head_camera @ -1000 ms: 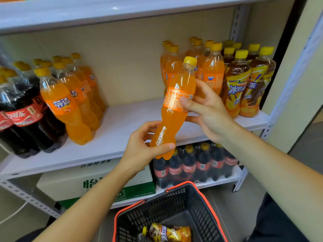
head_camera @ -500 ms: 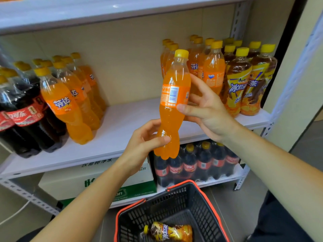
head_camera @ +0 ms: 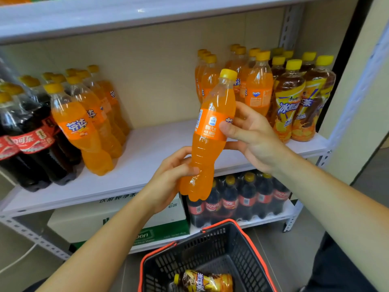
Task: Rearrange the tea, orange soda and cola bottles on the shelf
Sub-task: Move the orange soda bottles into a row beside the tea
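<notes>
Orange soda bottle (head_camera: 207, 140), yellow cap (head_camera: 228, 73)

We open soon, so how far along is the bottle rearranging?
Looks done: cola and orange soda stand grouped at the left of the shelf, more orange soda and tea at its right. In hand: the left hand and right hand grip one orange soda bottle before the shelf. Left: shelving it, and probably the tea bottle lying in the basket.

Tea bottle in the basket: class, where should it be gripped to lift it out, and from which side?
Grip the tea bottle round its labelled middle, coming from above: it lies on its side on the basket floor, cap pointing left, and the basket walls would block any sideways reach.
</notes>
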{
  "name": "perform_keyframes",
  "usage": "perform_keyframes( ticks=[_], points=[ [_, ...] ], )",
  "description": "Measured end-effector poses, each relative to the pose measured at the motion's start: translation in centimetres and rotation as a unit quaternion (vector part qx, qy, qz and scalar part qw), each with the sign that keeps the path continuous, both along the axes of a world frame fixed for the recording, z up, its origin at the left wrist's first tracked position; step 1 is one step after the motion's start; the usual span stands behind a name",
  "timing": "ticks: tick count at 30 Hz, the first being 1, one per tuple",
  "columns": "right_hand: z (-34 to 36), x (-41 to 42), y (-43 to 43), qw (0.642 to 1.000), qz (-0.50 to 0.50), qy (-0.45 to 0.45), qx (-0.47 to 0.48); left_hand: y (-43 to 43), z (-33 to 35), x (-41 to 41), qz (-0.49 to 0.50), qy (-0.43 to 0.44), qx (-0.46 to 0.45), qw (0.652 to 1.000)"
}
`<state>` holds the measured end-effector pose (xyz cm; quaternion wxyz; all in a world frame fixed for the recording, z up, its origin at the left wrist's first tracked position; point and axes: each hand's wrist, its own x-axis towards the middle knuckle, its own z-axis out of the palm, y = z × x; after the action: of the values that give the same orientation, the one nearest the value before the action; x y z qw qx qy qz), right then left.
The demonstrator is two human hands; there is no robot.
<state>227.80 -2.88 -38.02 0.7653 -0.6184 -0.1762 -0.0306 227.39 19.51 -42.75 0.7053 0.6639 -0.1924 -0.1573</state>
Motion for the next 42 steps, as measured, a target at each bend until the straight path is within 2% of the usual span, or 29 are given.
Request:
perform_keyframes(
  ticks=[5,8,13,15,18,23,29,34,42],
  points=[
    [-0.4,-0.5,1.2,0.997,-0.077,-0.012,0.019,-1.3,-0.1,-0.4,0.105,-0.11,0.108,0.983],
    [-0.5,-0.5,1.4,0.997,-0.079,-0.019,0.001,-1.4,-0.5,-0.2,0.155,-0.119,0.122,0.973],
    [-0.4,0.1,-0.2,0.998,0.016,-0.009,-0.053,-0.9,-0.4,0.3,0.106,-0.031,0.017,0.994],
    [-0.7,0.3,-0.2,0.998,0.002,-0.017,-0.059,-0.7,-0.2,0.3,0.057,-0.001,-0.005,0.998],
    [-1.3,0.4,0.3,0.997,-0.05,-0.033,-0.052,-0.5,0.1,0.4,0.027,0.001,0.02,0.999],
    [-2.0,0.3,0.6,0.998,-0.053,-0.031,-0.014,-0.2,0.5,0.7,0.05,0.014,0.015,0.999],
    [-3.3,-0.5,1.0,0.986,-0.048,-0.07,-0.143,-0.2,0.8,1.2,0.095,0.061,-0.064,0.992],
    [-4.3,-1.2,1.9,0.976,-0.036,-0.084,-0.197,-0.2,1.1,1.8,0.141,0.101,-0.139,0.975],
    [-5.4,-1.4,4.0,0.939,-0.128,-0.189,-0.257,-0.8,1.2,2.0,0.133,0.148,-0.22,0.955]
  ],
)
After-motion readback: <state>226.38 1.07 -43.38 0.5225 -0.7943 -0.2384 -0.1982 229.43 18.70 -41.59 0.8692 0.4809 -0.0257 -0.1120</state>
